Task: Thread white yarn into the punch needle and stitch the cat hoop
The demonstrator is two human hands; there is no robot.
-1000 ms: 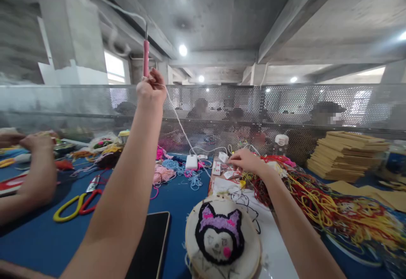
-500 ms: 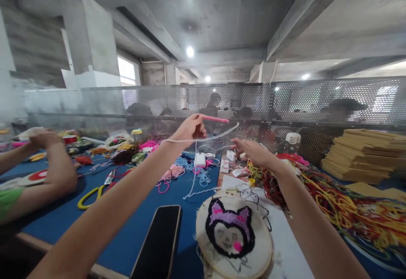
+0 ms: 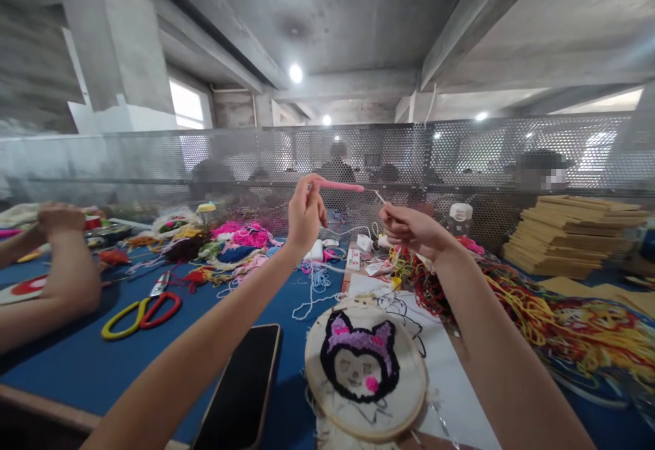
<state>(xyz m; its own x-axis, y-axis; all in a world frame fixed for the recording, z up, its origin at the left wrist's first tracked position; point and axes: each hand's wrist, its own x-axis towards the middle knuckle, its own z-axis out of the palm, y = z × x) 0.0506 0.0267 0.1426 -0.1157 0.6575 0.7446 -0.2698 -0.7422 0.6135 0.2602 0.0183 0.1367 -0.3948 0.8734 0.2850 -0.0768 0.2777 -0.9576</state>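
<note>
My left hand [image 3: 306, 211] is raised over the table, its fingers closed round a pink-handled punch needle [image 3: 342, 185] that points right. My right hand [image 3: 412, 228] pinches the end of a white yarn [image 3: 379, 197] close to the thin metal tip; whether the yarn passes through it is too small to tell. Below both hands an embroidery hoop [image 3: 318, 375] lies on the table. Its cloth bears a half-stitched cat-eared figure [image 3: 361, 337] in black, purple and pink yarn. Loose white yarn [image 3: 306, 313] trails on the blue cloth behind the hoop.
A phone [image 3: 240, 388] lies left of the hoop, with scissors [image 3: 140, 315] farther left. Tangled coloured yarn [image 3: 547, 317] and stacked brown envelopes [image 3: 573, 238] fill the right. Another person's arm [image 3: 66, 266] rests at left. A perforated metal screen [image 3: 286, 157] stands behind.
My right hand has closed, moved up near the needle's tip and now pinches the white yarn. The yarn no longer hangs across my left wrist. The view has shifted slightly to the right.
</note>
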